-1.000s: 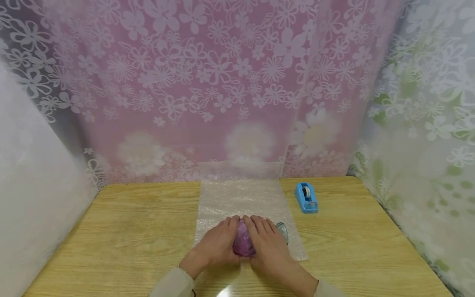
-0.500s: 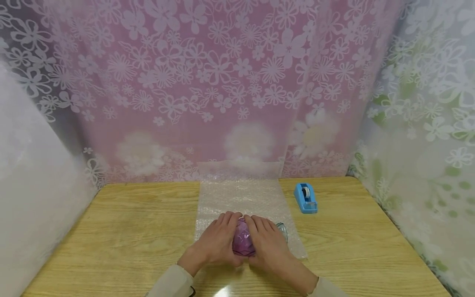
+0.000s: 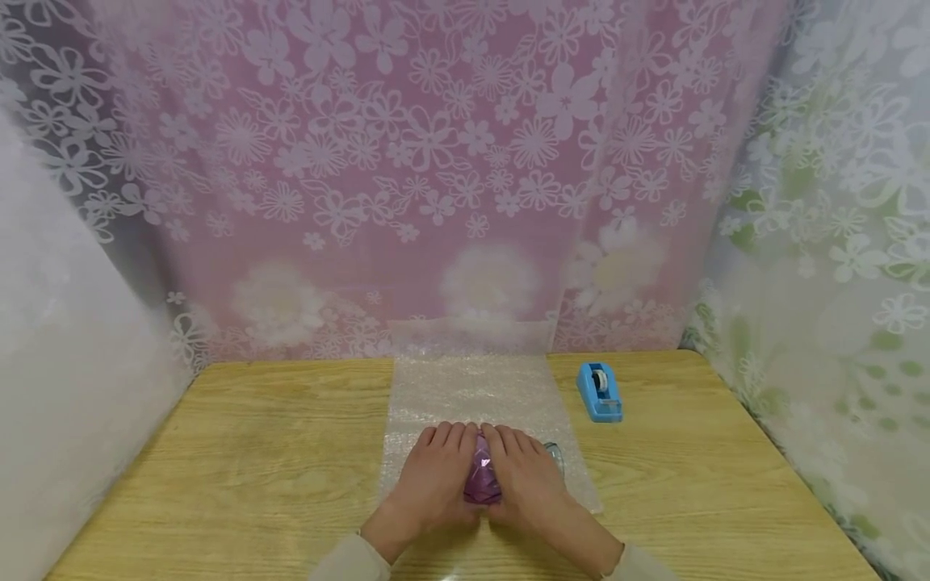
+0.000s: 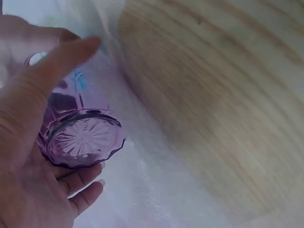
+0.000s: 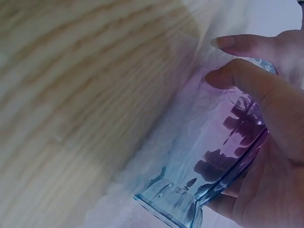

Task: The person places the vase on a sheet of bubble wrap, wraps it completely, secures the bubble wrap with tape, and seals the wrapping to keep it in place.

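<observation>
A clear ribbed glass (image 3: 481, 476), tinted purple at one end and pale blue at the other, lies on its side over the near part of a sheet of bubble wrap (image 3: 472, 387). My left hand (image 3: 436, 476) grips its purple end, where the left wrist view shows a scalloped round end (image 4: 83, 140) with a ray pattern. My right hand (image 3: 526, 480) curls over the glass closer to the pale blue flared end (image 5: 168, 204), which pokes out past the fingers. The two thumbs sit close together on the near side. Both palms hide much of the glass.
A blue tape dispenser (image 3: 600, 393) with a roll of tape stands to the right of the bubble wrap on the wooden table (image 3: 276, 452). The wrap's far end rises against the pink flowered curtain (image 3: 349, 161). Patterned sheets hang at both sides.
My left hand has shifted slightly right, towards the right hand, and covers more of the purple part. The right hand stays nearly in place. The head view has tilted a little.
</observation>
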The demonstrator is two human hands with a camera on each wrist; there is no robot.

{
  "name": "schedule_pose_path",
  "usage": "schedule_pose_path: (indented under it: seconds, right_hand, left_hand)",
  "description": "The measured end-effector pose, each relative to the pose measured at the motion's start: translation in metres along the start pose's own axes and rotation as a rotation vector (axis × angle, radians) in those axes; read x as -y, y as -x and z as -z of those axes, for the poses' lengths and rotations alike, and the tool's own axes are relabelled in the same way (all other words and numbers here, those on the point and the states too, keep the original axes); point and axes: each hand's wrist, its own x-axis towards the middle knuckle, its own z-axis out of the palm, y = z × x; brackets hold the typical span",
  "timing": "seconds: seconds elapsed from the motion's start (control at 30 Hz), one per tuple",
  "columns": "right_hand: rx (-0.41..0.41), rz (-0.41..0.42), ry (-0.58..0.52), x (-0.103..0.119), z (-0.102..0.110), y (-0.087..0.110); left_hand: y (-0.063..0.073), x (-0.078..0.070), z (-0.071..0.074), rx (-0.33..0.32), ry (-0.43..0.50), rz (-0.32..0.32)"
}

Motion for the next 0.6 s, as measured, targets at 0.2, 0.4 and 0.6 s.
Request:
schedule_pose_path:
  seconds: [0.2, 0.4, 0.6]
  right_hand:
    - [0.044, 0.0, -0.024, -0.002, 0.0, -0.004]
    - [0.086, 0.019, -0.043, -0.003, 0.004, -0.008]
    - [0.126, 0.026, -0.137, -0.007, 0.007, -0.011]
  left_hand:
    - [0.002, 0.001, -0.003, -0.051, 0.007, 0.019]
    - [0.003, 0.002, -0.006, -0.04, 0.054, 0.044]
    - [0.001, 0.007, -0.005, -0.003, 0.093, 0.034]
